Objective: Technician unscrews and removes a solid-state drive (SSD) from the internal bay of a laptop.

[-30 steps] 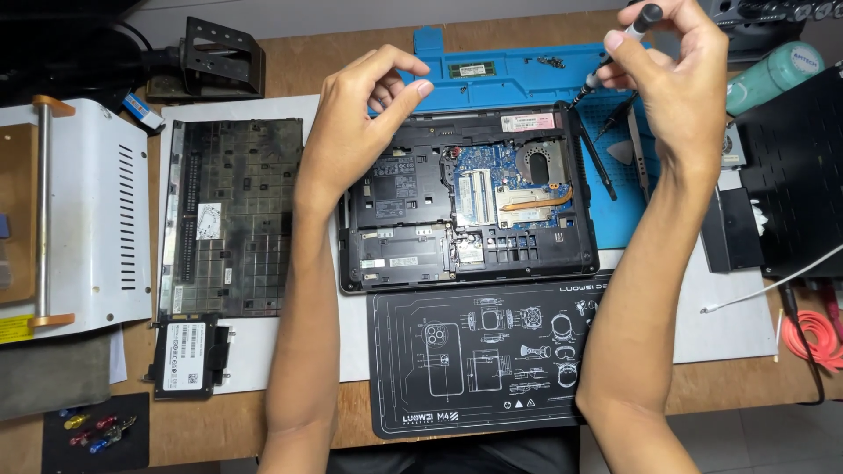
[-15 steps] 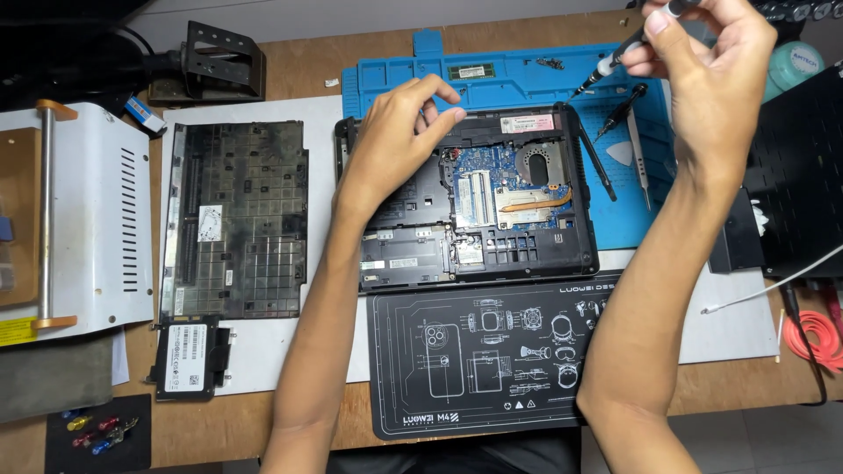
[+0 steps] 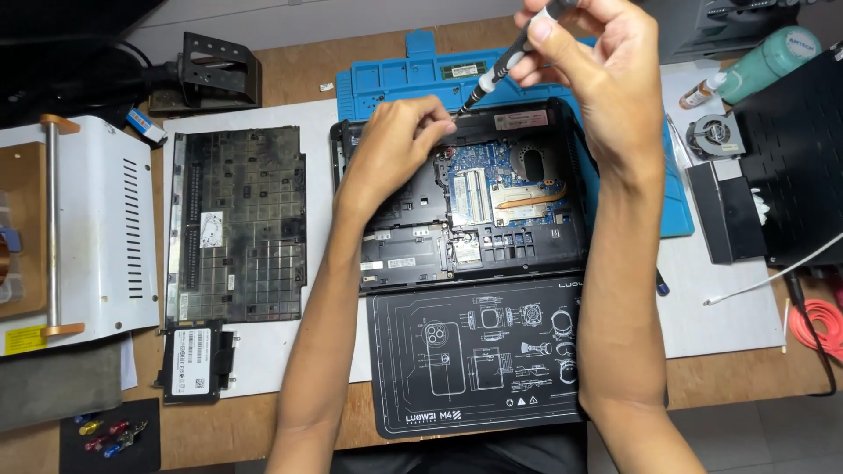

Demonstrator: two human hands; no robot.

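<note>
An opened black laptop base (image 3: 492, 237) lies in the middle of the desk with its circuit board and copper heat pipe exposed. My left hand (image 3: 391, 154) rests on its upper left part, fingers pinched at the tip of a screwdriver (image 3: 505, 61). My right hand (image 3: 597, 70) holds that grey-and-black screwdriver by its handle, tilted, tip pointing down-left at the laptop's back edge.
A black printed work mat (image 3: 474, 369) lies in front of the laptop, a blue repair mat (image 3: 421, 79) behind it. The removed keyboard panel (image 3: 237, 224) and a small drive (image 3: 193, 360) lie left, beside a white machine (image 3: 79, 228). A fan (image 3: 711, 136), green bottle (image 3: 768, 61), black box and cables sit right.
My right hand has brought the screwdriver leftward, lower, toward the laptop's back edge. My left hand's fingers closed from spread to pinching at the tip. The view has shifted.
</note>
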